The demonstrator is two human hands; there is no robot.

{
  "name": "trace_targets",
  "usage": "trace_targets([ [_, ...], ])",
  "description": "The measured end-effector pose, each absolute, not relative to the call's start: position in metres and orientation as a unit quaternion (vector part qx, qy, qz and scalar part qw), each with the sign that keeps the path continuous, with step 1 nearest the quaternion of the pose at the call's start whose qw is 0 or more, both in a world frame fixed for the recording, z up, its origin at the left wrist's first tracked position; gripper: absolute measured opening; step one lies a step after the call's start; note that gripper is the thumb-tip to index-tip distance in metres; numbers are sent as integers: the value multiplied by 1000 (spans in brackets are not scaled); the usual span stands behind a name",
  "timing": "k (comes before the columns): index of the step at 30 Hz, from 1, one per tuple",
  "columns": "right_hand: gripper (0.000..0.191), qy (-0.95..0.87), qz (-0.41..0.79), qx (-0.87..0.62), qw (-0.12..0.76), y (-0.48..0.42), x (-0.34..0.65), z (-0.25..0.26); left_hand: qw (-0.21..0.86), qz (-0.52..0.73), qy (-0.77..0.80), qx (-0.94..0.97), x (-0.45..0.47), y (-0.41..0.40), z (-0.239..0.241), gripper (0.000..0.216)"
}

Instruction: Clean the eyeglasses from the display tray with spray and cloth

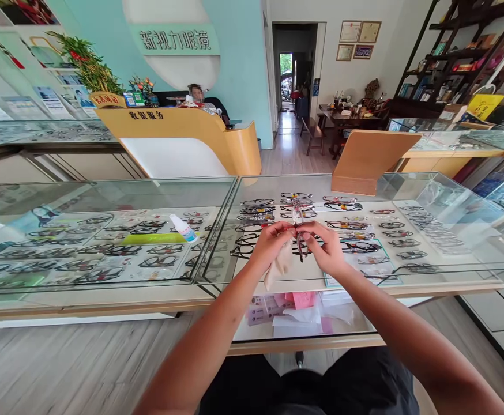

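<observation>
Over the glass display case, my two hands meet at a pair of eyeglasses point(303, 246) turned edge-on. My left hand point(273, 243) is closed at the frame, with a beige cloth point(279, 268) bunched in it and hanging below. The fingers of my right hand point(326, 248) pinch the same glasses from the other side. Where fingers and cloth meet the frame, the exact grip is hidden. A white spray bottle point(183, 229) stands on the glass to the left, beside a yellow-green strip point(153, 238) seen in the case.
Rows of spectacles point(356, 248) lie inside the glass case point(217, 291). Below my hands, a compartment holds pink and white papers point(299, 314). A brown board point(371, 161) leans upright at the case's far edge. Beyond, a person point(211, 104) sits behind a wooden counter point(241, 147).
</observation>
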State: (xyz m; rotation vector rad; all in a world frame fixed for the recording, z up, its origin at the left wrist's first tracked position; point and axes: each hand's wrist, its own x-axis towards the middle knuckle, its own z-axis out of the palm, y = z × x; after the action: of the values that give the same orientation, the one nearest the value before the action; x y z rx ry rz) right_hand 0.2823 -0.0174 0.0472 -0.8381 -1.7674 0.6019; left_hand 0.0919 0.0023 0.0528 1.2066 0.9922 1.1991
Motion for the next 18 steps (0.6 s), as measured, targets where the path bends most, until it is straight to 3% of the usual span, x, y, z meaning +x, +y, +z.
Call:
trace_targets([
  [9, 32, -585, 407, -382, 588, -13, 273, 42, 468, 524, 439, 560, 91, -1, 57, 21],
  [13, 40, -546, 516, -373, 545, -4, 273, 40, 450, 523, 441, 574, 93, -4, 58, 20],
  [18, 33, -493, 598, -361, 519, 1, 277, 42, 403, 522, 442, 609, 92, -4, 53, 18],
])
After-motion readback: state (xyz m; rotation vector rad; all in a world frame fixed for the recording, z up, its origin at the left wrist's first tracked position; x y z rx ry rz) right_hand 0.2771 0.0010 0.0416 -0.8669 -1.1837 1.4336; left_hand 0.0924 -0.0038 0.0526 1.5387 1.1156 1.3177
